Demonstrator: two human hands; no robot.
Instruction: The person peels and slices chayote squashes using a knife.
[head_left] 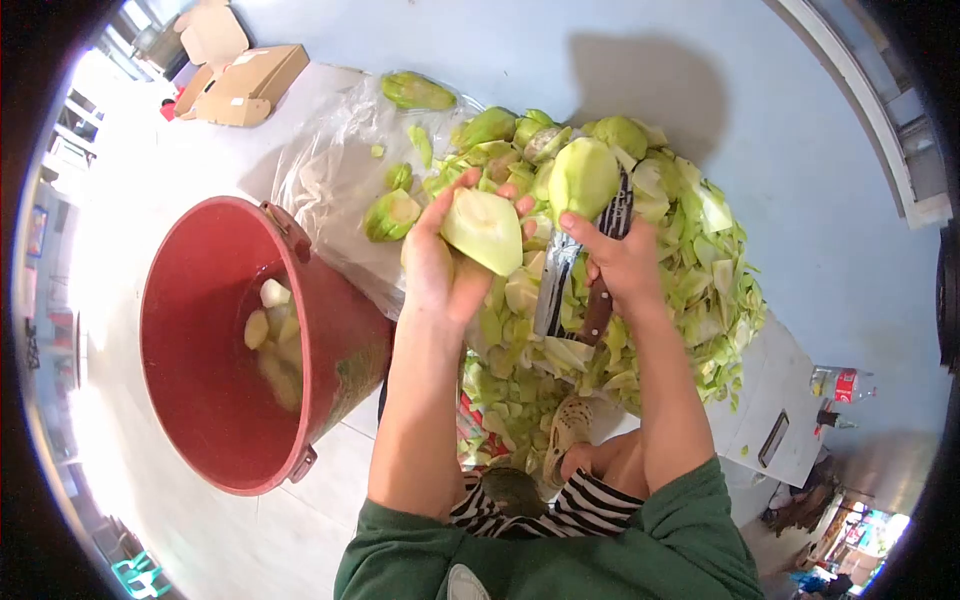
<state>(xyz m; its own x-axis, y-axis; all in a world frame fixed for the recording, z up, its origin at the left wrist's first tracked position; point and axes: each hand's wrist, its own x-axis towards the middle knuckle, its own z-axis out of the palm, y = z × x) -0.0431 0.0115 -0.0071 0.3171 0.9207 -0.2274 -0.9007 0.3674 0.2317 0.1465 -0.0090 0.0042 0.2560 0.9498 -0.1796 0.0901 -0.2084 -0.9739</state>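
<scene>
My left hand [457, 245] cradles a peeled, pale green chayote [484, 228] with its fingers curled around it. My right hand [622, 262] grips a knife with a brown riveted handle [597, 313]; its dark, wet-looking blade points up. Beside it slants a silvery flat piece [556, 283]; I cannot tell whether it belongs to the knife. Touching my right thumb is a light green, mostly peeled chayote [583, 178], and whether that hand also holds it is unclear. Both hands are above a heap of green peelings [690, 290].
A red bucket [303, 400] at the left contains pale peeled pieces [277, 340]. Clear plastic sheeting [335, 170] lies under unpeeled chayotes [417, 91]. An opened cardboard box [240, 85] is at upper left; a bottle [843, 384] and a phone-like object [773, 438] are at right.
</scene>
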